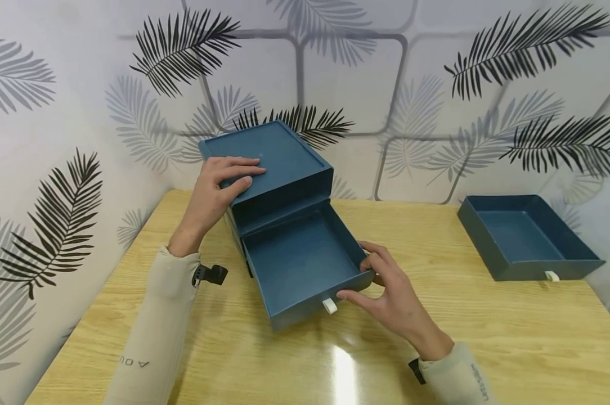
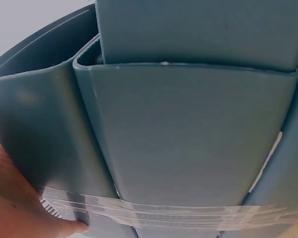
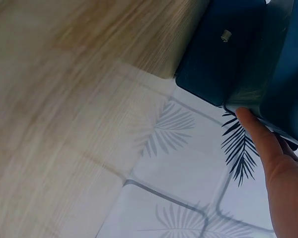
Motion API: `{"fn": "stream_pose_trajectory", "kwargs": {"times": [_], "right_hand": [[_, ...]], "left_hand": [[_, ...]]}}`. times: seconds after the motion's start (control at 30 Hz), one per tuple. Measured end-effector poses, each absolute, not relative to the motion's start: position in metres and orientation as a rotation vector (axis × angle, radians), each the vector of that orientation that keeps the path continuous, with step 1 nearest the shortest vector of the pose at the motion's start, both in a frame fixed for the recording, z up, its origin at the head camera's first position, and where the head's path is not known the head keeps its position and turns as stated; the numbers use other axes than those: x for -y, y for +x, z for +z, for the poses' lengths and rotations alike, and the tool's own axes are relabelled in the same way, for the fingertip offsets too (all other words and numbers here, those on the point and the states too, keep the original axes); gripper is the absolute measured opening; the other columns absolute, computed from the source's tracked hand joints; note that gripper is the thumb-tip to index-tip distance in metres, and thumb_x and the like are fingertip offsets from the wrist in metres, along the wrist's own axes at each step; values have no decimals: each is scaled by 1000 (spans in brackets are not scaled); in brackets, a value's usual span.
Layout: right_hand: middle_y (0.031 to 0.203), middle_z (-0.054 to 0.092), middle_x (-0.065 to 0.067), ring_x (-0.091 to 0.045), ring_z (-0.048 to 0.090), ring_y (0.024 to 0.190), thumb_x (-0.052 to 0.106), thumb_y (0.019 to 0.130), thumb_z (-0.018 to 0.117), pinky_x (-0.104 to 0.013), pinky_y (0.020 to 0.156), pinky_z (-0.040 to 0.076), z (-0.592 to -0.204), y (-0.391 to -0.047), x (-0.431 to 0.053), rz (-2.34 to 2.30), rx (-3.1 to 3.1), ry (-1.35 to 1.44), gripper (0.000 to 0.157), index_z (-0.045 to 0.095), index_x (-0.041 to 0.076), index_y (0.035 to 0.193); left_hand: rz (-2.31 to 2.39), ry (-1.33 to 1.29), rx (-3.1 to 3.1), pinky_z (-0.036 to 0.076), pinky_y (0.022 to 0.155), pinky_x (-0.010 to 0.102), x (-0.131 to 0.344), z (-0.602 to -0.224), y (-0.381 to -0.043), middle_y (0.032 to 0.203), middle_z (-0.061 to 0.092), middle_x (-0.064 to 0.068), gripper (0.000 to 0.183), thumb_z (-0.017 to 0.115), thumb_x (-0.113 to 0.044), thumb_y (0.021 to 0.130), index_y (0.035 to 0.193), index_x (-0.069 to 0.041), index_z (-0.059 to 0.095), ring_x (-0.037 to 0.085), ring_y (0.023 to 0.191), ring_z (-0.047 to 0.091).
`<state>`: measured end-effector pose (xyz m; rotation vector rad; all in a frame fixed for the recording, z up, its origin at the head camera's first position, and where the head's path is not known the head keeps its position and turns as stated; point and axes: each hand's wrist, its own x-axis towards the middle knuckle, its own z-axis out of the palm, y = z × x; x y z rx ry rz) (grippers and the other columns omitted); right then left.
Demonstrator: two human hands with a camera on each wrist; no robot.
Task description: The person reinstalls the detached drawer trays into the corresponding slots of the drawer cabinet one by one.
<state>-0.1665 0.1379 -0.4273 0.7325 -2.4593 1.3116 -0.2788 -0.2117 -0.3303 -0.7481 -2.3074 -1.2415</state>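
Note:
A blue drawer unit (image 1: pixel 274 154) stands at an angle on the wooden table. My left hand (image 1: pixel 216 185) rests on the left part of its top, fingers spread nearly straight. In the left wrist view, clear tape (image 2: pixel 174 214) runs across the unit's side, near my left thumb. One blue drawer (image 1: pixel 305 264) sticks far out of the unit's front; its inside is bare and a white pull tab (image 1: pixel 330 305) hangs at its front. My right hand (image 1: pixel 391 289) grips the drawer's front right corner, thumb on the front face and fingers at the side wall.
A second blue drawer (image 1: pixel 517 242) with a white tab lies apart at the table's right. The right wrist view shows another drawer front (image 3: pixel 216 59) with a light tab beside the held drawer. A patterned wall (image 1: pixel 335 84) bounds the wooden table (image 1: pixel 411 219) behind.

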Motion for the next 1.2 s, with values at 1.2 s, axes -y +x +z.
{"fn": "stream_pose_trajectory", "kwargs": {"times": [1.2], "right_hand": [[157,47,-16,-41,57,136,22,81,90,-55,98,58,-431,-172,-134,1378,2511,641,71,49,11,138]], "left_hand": [[-1251,-722,2318,28,115,49,211,-331,-278,144,66,10,29,61,-14,101,125,-12,78,27,138,46]]}}
